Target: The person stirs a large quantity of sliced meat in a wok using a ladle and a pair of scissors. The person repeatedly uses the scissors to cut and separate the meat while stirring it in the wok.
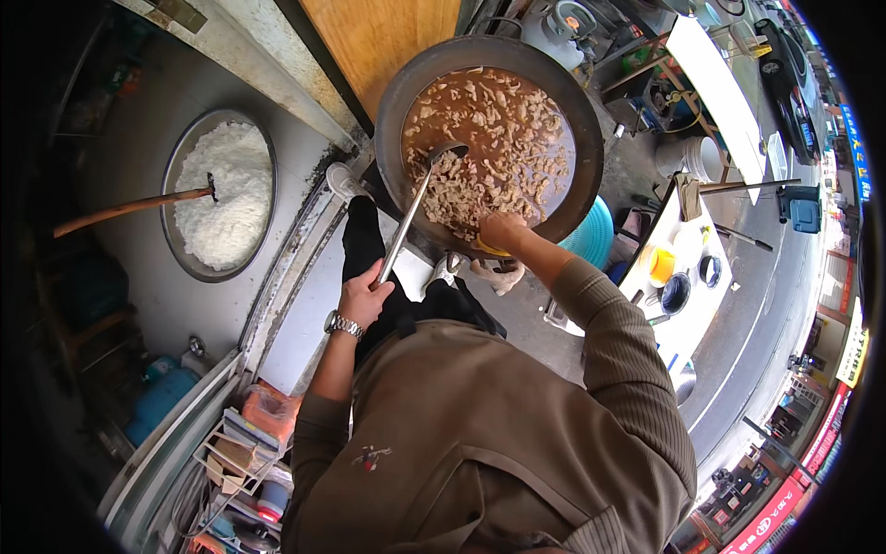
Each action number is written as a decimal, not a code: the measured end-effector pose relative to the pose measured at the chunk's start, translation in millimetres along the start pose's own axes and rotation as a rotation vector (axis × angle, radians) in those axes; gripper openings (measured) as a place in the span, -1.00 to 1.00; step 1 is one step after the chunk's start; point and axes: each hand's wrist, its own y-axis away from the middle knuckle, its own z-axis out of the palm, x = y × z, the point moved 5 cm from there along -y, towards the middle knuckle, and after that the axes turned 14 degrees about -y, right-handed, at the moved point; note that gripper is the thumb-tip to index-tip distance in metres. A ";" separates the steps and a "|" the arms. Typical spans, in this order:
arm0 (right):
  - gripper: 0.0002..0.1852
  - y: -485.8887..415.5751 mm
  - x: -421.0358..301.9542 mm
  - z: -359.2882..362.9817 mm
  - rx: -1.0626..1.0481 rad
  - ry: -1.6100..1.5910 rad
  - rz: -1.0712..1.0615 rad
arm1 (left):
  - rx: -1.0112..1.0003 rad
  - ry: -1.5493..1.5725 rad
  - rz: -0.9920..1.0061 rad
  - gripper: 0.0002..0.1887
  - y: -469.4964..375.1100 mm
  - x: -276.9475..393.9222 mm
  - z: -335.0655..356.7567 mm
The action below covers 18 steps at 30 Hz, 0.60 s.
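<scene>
A wide dark metal wok (392,131) in front of me holds brown liquid with many small pieces of cooked meat (512,152). My left hand (365,294) grips the lower end of a long metal ladle's handle (408,220). The ladle's bowl (448,149) rests among the meat at the wok's left side. My right hand (504,230) is at the near rim, fingers closed around a yellow object (490,247). Most of that object is hidden under the hand, so its kind is unclear. A pale cloth (500,277) hangs just below the rim.
On the left floor stands a metal basin (166,173) of white rice with a wooden-handled tool (131,213) across it. A gas cylinder (554,31) is behind the wok. At right are a teal plastic basket (594,232) and a white table (699,305) bearing bowls.
</scene>
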 end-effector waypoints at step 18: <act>-0.71 2.0 42.8 -4.8 0.090 0.394 -0.072 | 0.008 -0.298 0.176 -0.42 -31.7 21.8 23.9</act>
